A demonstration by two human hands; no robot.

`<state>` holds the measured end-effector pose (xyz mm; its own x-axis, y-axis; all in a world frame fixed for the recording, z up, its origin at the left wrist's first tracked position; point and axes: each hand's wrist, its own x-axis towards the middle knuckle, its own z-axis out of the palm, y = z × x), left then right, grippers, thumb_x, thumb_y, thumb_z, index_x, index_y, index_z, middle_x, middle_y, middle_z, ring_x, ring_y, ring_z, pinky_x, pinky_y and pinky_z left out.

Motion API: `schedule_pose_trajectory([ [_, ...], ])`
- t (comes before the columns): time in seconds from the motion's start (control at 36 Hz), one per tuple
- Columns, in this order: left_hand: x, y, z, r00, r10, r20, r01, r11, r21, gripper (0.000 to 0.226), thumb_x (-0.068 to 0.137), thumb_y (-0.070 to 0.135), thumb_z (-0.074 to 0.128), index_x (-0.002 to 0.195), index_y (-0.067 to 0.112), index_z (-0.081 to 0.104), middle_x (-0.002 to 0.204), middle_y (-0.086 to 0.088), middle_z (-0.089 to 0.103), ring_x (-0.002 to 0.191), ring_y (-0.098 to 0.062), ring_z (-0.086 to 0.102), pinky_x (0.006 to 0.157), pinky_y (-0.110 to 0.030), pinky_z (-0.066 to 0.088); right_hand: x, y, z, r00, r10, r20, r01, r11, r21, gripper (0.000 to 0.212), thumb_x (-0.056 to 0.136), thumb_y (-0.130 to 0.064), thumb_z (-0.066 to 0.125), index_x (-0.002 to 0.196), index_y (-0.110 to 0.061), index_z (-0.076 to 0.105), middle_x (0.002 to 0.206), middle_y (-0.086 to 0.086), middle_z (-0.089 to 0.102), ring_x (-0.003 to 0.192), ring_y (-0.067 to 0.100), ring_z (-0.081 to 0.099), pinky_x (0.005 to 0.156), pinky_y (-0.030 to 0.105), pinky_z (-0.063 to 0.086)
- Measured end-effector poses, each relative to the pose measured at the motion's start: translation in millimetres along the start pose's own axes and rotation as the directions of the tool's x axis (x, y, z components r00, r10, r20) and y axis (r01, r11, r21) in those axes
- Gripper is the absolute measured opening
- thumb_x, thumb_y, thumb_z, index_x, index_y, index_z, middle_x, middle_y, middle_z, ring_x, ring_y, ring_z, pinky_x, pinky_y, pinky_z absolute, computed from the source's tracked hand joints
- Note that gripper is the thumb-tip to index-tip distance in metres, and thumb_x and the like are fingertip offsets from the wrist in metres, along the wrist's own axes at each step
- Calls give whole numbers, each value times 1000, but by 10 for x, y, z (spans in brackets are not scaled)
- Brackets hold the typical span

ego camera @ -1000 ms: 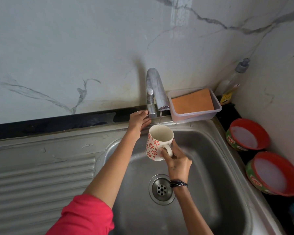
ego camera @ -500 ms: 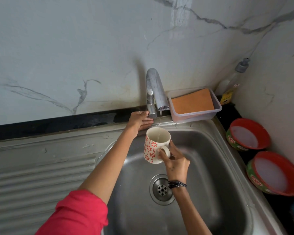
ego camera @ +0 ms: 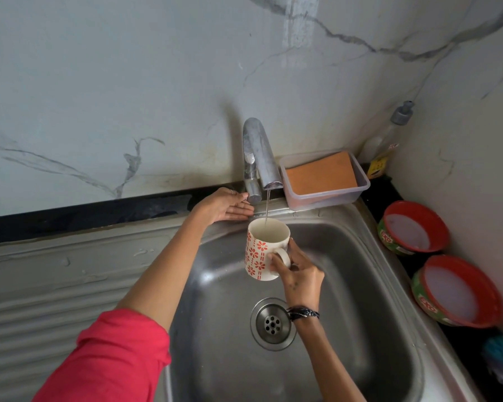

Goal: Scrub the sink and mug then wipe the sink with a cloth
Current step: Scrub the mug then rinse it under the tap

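I hold the white red-flowered ceramic mug (ego camera: 266, 248) by its handle in my right hand (ego camera: 298, 274), filling it under the chrome tap (ego camera: 259, 158); left hand (ego camera: 225, 206) rests flat-fingered beside the tap. Rinse step, I judge; next, shut off the water.

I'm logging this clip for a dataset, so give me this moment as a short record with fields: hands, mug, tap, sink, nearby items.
left hand: fingers straight, at the tap's base
right hand: holds the mug by its handle
mug: upright under the spout, over the sink
tap: thin stream running into the mug
sink: steel, drain uncovered
nearby: orange sponge in a clear tub; two red-rimmed tubs at right
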<state>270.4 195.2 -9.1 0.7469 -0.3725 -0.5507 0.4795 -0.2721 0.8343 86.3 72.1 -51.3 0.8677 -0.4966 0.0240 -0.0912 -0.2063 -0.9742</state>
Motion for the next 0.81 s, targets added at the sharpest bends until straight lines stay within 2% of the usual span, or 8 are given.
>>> schedule_pose_trajectory([
  [0.11, -11, 57, 30, 999, -54, 8, 53, 997, 48, 18, 97, 17, 45, 93, 1, 53, 93, -16, 64, 89, -27, 66, 75, -32, 56, -13, -9, -2, 1000, 0, 7, 0, 1000, -19, 39, 78, -12, 73, 115, -19, 67, 92, -3, 71, 77, -9, 60, 72, 3, 46],
  [0.31, -28, 69, 36, 998, -67, -13, 69, 980, 189, 19, 100, 20, 40, 90, 8, 50, 89, -11, 57, 76, -22, 62, 73, -37, 55, -21, -26, -18, 999, 1, 40, 0, 1000, -30, 30, 77, -13, 74, 106, -20, 70, 79, -6, 69, 72, -2, 61, 68, 12, 49],
  [0.39, -39, 70, 46, 998, -57, -20, 61, 961, 271, 22, 101, 20, 36, 87, 11, 48, 84, -8, 55, 71, -21, 58, 76, -40, 52, -19, -49, -21, 999, 3, 35, -2, 1000, -22, 31, 76, -12, 74, 106, -20, 70, 74, -6, 66, 64, -4, 56, 64, 8, 46],
  [0.53, -70, 80, 81, 998, -45, -38, 55, 933, 355, 24, 102, 22, 32, 84, 13, 46, 82, -8, 53, 68, -21, 55, 75, -40, 51, -9, -68, -23, 999, -19, 35, 19, 1000, -17, 33, 76, -12, 74, 108, -19, 70, 76, -7, 67, 65, -1, 56, 63, 6, 46],
  [0.64, -87, 77, 121, 997, -39, -68, 62, 920, 386, 21, 102, 23, 31, 97, 10, 46, 85, -9, 54, 70, -22, 56, 75, -40, 52, -2, -82, -28, 999, -19, 27, 19, 1000, 0, 32, 76, -12, 75, 107, -20, 70, 80, -7, 68, 66, -3, 57, 64, 3, 45],
  [0.69, -102, 75, 127, 997, -43, -70, 67, 917, 394, 21, 102, 24, 31, 104, 8, 45, 87, -9, 56, 70, -22, 58, 73, -39, 52, 2, -85, -34, 1000, -12, 26, 12, 1000, 7, 32, 75, -13, 76, 105, -25, 70, 79, -12, 68, 65, -3, 57, 64, 4, 45],
  [0.75, -117, 71, 128, 997, -49, -66, 71, 916, 395, 22, 102, 24, 30, 107, 8, 45, 88, -11, 58, 70, -23, 60, 71, -37, 53, 11, -80, -38, 999, 0, 33, 0, 1000, 17, 35, 75, -14, 76, 107, -27, 69, 84, -16, 69, 70, -8, 60, 67, 5, 47],
  [0.81, -132, 68, 131, 997, -50, -65, 72, 919, 388, 23, 103, 25, 29, 106, 8, 44, 88, -10, 59, 69, -23, 60, 69, -36, 53, 22, -78, -36, 999, 8, 45, -9, 1000, 13, 36, 75, -16, 76, 110, -23, 69, 91, -12, 71, 77, -9, 62, 71, 7, 49],
])
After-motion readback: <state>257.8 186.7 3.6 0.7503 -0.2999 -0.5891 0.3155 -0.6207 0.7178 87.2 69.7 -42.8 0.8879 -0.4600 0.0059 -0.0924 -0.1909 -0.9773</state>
